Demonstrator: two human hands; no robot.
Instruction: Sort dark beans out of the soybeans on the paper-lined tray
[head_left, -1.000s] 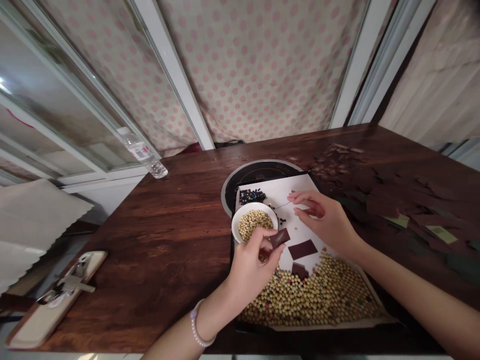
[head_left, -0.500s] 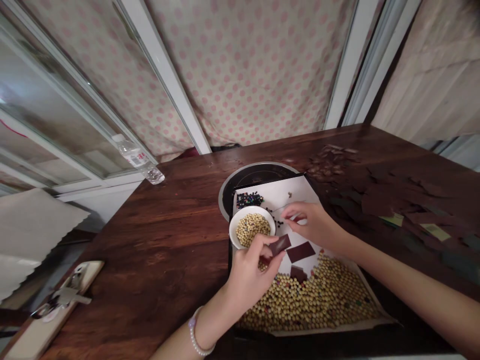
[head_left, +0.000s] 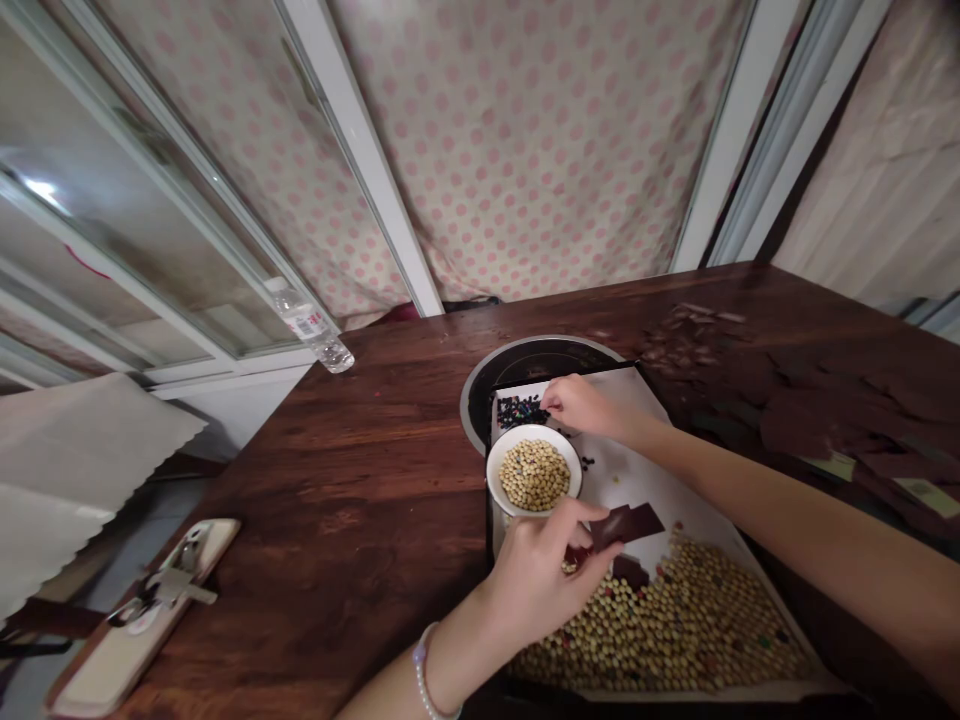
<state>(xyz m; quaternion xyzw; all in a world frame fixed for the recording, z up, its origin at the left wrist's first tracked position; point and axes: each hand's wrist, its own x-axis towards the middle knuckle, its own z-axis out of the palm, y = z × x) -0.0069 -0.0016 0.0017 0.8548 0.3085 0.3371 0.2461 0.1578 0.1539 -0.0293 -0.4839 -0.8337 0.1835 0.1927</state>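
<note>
My left hand (head_left: 551, 570) pinches a small dark brown rectangular packet (head_left: 611, 525) between thumb and fingers, beside a white bowl (head_left: 495, 482). Pale yellow beads (head_left: 534, 475) fill the bowl. At the tray's far end, my right hand (head_left: 581, 405) has its fingertips together at a pile of small dark beads (head_left: 517, 411); what lies between them is too small to make out. Another brown packet (head_left: 645, 523) shows just past the held one, and a third brown piece (head_left: 630, 571) touches the loose yellow beads (head_left: 675, 630) spread over the tray's near part.
The paper-lined black tray (head_left: 626, 385) overlaps a round black cooktop (head_left: 517, 365). Brown packets (head_left: 806, 425) are heaped at the right. A water bottle (head_left: 319, 328) stands at the table's far left edge, and a clipboard-like board (head_left: 142, 625) with metal pieces lies at near left.
My right hand has moved away to the far end, onto the dark bead pile, and its fingers have closed. My left hand keeps the packet. The whole view has shifted slightly.
</note>
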